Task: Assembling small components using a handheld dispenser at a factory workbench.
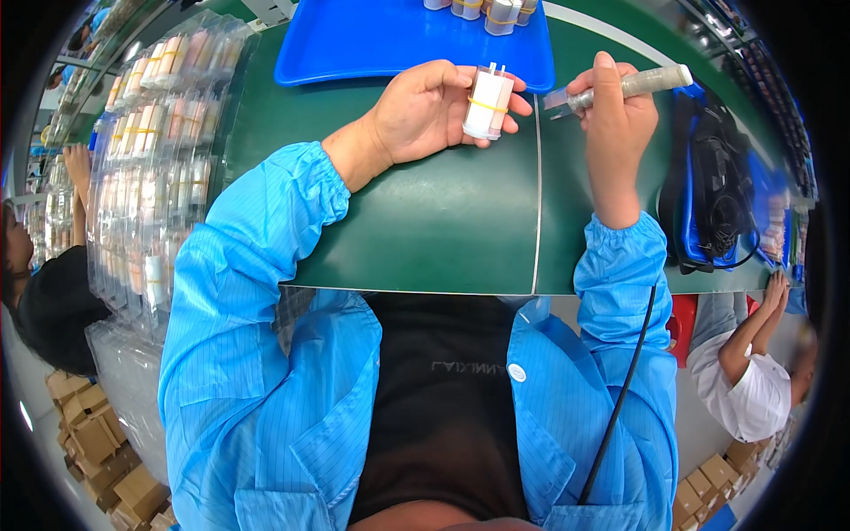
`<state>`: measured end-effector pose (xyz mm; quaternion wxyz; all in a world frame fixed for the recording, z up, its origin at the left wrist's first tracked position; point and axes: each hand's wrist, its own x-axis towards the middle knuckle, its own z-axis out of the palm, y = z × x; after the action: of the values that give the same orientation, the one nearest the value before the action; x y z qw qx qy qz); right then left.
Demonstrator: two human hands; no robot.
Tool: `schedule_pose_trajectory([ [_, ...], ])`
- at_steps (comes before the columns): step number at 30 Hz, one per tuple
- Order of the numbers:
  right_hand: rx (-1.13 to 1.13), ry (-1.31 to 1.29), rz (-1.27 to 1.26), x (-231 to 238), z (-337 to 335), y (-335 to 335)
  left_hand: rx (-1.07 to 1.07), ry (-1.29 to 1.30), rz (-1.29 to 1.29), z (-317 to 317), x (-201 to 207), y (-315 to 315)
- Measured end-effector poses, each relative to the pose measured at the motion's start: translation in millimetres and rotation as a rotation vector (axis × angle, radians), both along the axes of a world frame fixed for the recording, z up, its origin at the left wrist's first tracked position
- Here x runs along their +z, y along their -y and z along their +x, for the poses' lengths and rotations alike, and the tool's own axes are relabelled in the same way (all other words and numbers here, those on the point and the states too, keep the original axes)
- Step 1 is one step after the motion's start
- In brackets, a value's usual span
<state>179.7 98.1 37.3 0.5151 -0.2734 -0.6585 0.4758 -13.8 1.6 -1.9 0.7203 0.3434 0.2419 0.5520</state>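
My left hand [405, 113], palm up, holds a small white pack [485, 99] above the green bench. A yellow rubber band goes around the pack's middle, its ends look clear, and two short prongs stick up from the top. In my right hand [617, 133] is a stick-like tool [653, 81] with a wrapped, pale grey handle. Its flat, thin tip points left toward the pack, with a gap between them. What exactly the tip is, I cannot tell.
A blue tray [354, 44] with several similar banded packs [503, 16] lies ahead. Stacked clear plastic trays [133, 190] of packs stand at the left. Black cables [724, 190] lie at the right. Other people sit on both sides; cardboard boxes [99, 442] are behind left.
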Motion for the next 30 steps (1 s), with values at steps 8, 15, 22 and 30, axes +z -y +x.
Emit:
schedule_pose_trajectory([
  [8, -0.008, 0.007, 0.029, -0.3, -1.8, 1.4, -0.023, -0.051, 0.021, -0.9, -0.2, 0.9],
  [15, -0.014, 0.006, 0.058, -1.5, -1.7, 0.8, -0.003, -0.069, 0.012, -0.3, -0.3, 1.0],
  [22, -0.012, 0.017, 0.065, -1.5, -0.8, 0.2, -0.030, -0.030, -0.011, -1.7, -1.1, 0.1],
  [30, -0.001, 0.019, 0.076, -3.6, -1.1, -0.9, 0.025, -0.043, -0.076, 2.0, 0.8, 1.4],
])
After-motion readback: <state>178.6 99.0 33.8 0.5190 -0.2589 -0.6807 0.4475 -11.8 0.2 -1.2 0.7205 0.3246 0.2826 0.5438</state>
